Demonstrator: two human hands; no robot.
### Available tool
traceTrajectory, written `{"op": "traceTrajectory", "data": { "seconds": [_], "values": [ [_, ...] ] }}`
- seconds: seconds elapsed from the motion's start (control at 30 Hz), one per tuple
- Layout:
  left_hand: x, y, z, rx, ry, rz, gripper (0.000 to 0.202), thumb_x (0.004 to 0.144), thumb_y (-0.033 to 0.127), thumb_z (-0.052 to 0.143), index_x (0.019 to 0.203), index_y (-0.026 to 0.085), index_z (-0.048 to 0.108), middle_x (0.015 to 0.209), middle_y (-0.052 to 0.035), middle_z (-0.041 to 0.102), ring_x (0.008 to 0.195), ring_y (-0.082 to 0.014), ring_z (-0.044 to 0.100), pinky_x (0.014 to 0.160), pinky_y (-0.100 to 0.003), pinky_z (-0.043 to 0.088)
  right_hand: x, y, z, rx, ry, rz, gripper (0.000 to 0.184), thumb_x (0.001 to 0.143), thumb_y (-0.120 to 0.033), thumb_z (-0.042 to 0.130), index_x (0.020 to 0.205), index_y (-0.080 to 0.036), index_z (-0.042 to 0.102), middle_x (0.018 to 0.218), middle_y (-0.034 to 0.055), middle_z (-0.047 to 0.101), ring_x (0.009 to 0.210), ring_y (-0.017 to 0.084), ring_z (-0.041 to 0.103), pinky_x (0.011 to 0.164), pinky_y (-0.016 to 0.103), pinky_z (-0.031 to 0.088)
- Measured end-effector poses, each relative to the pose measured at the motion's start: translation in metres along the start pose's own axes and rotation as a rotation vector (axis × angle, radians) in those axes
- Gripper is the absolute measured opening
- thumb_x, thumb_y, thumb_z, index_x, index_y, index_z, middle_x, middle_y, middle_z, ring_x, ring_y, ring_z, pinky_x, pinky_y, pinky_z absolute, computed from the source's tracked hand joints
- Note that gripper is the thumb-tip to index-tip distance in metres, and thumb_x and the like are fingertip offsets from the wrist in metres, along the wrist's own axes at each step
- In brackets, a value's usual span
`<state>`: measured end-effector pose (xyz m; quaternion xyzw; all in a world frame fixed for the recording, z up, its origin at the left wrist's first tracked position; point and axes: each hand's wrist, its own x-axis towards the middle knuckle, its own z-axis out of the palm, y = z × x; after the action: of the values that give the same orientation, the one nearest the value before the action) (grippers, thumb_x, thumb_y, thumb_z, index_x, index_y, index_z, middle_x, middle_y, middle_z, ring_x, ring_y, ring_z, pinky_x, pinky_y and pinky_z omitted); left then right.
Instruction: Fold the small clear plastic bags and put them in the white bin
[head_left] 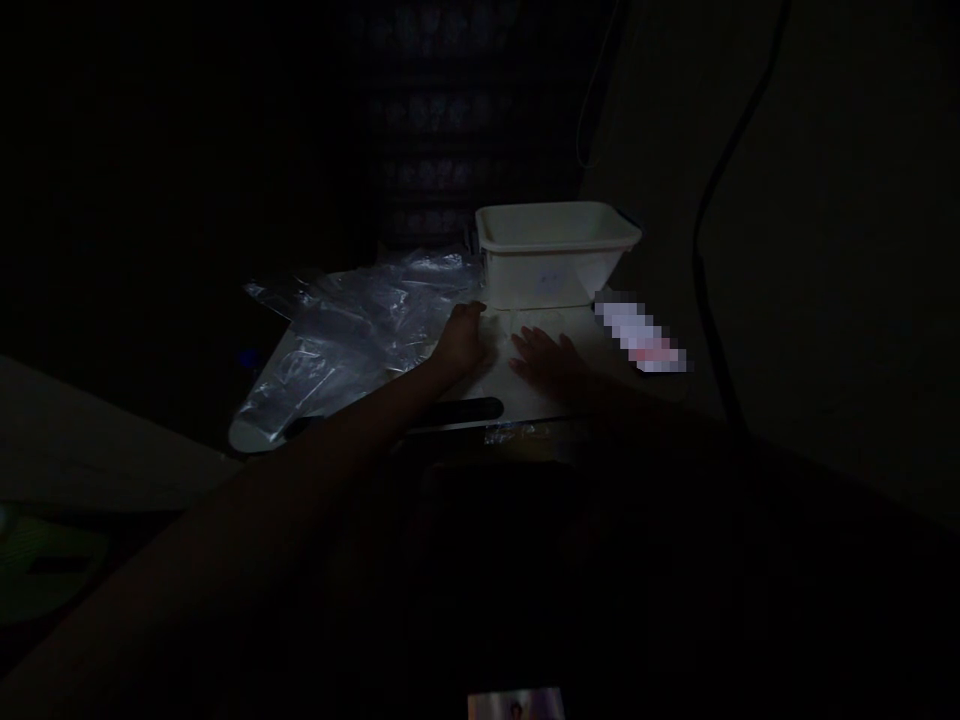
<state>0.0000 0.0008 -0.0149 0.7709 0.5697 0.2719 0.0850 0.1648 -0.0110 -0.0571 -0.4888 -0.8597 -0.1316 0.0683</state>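
In dim light, my left hand (461,340) rests at the right edge of a heap of clear plastic bags (352,325), on a small white table (491,378). Its fingers are curled in; what they hold, if anything, is too dark to make out. My right hand (551,360) lies flat on the tabletop with its fingers spread, holding nothing. Just beyond its fingertips is a faint clear plastic piece (536,320), hard to see against the white surface. Behind both hands stands a white plastic tub (540,275) with an open top.
A pixelated bright rectangular object (641,335) lies at the table's right side. A dark slot (469,409) runs along the near edge. On the right hangs a black cable (699,240) beside the wall. A green object (52,560) shows at lower left.
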Motion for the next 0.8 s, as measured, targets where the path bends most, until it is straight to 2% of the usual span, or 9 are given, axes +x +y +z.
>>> {"op": "traceTrajectory", "data": {
  "seconds": [0.1, 0.23, 0.4, 0.53, 0.63, 0.73, 0.8],
  "values": [
    [0.0, 0.001, -0.005, 0.061, -0.027, -0.016, 0.054, 0.055, 0.002, 0.048, 0.109, 0.005, 0.044, 0.111, -0.0144, 0.045, 0.098, -0.0199, 0.048, 0.082, -0.03, 0.04, 0.0, -0.001, -0.005, 0.023, -0.03, 0.009, 0.05, 0.085, -0.04, 0.016, 0.125, -0.015, 0.032, 0.132, 0.0113, 0.032, 0.119, 0.023, 0.028, 0.089, 0.048, 0.027],
    [0.0, 0.0, -0.01, 0.167, -0.14, -0.042, 0.056, 0.054, 0.004, 0.051, 0.109, 0.004, 0.043, 0.106, -0.0139, 0.05, 0.095, -0.0202, 0.049, 0.079, -0.027, 0.042, -0.001, -0.003, -0.01, 0.016, -0.037, 0.015, 0.047, 0.085, -0.039, 0.018, 0.123, -0.017, 0.033, 0.132, 0.0105, 0.032, 0.12, 0.023, 0.028, 0.09, 0.048, 0.026],
    [-0.004, -0.003, -0.014, 0.341, -0.241, 0.007, 0.046, 0.062, 0.003, 0.045, 0.108, 0.007, 0.046, 0.101, -0.0123, 0.055, 0.095, -0.0193, 0.051, 0.08, -0.029, 0.04, -0.001, -0.002, -0.01, 0.015, -0.026, 0.005, 0.046, 0.085, -0.037, 0.02, 0.123, -0.017, 0.034, 0.131, 0.0111, 0.033, 0.119, 0.023, 0.029, 0.09, 0.047, 0.027],
    [-0.007, 0.004, -0.022, 0.441, -0.172, -0.047, 0.03, 0.072, 0.011, 0.038, 0.097, 0.014, 0.054, 0.101, -0.0104, 0.056, 0.096, -0.0221, 0.051, 0.075, -0.033, 0.042, -0.001, 0.0, -0.008, 0.033, -0.042, -0.019, 0.048, 0.085, -0.038, 0.018, 0.124, -0.014, 0.033, 0.132, 0.0137, 0.03, 0.12, 0.026, 0.027, 0.088, 0.051, 0.026],
    [-0.007, 0.009, -0.028, 0.47, -0.09, -0.122, 0.029, 0.074, 0.022, 0.041, 0.1, 0.015, 0.052, 0.102, -0.0113, 0.055, 0.093, -0.0247, 0.053, 0.072, -0.036, 0.043, 0.0, 0.0, -0.01, 0.044, -0.076, -0.041, 0.048, 0.085, -0.038, 0.016, 0.124, -0.015, 0.033, 0.133, 0.0138, 0.029, 0.12, 0.026, 0.025, 0.088, 0.052, 0.026],
    [-0.004, 0.006, -0.027, 0.396, -0.059, -0.261, 0.036, 0.075, 0.031, 0.042, 0.107, 0.015, 0.048, 0.096, -0.0119, 0.058, 0.089, -0.0244, 0.056, 0.072, -0.036, 0.043, 0.001, -0.001, -0.013, 0.066, -0.077, 0.001, 0.048, 0.084, -0.039, 0.019, 0.124, -0.015, 0.033, 0.133, 0.0128, 0.03, 0.12, 0.025, 0.026, 0.089, 0.05, 0.025],
    [-0.001, -0.001, -0.021, 0.251, -0.06, -0.312, 0.036, 0.077, 0.032, 0.04, 0.108, 0.014, 0.047, 0.093, -0.0107, 0.06, 0.087, -0.0211, 0.057, 0.073, -0.032, 0.043, 0.003, 0.001, -0.014, 0.093, -0.093, 0.027, 0.047, 0.084, -0.038, 0.021, 0.125, -0.018, 0.032, 0.133, 0.0111, 0.03, 0.121, 0.024, 0.026, 0.09, 0.049, 0.025]
  ]
}}
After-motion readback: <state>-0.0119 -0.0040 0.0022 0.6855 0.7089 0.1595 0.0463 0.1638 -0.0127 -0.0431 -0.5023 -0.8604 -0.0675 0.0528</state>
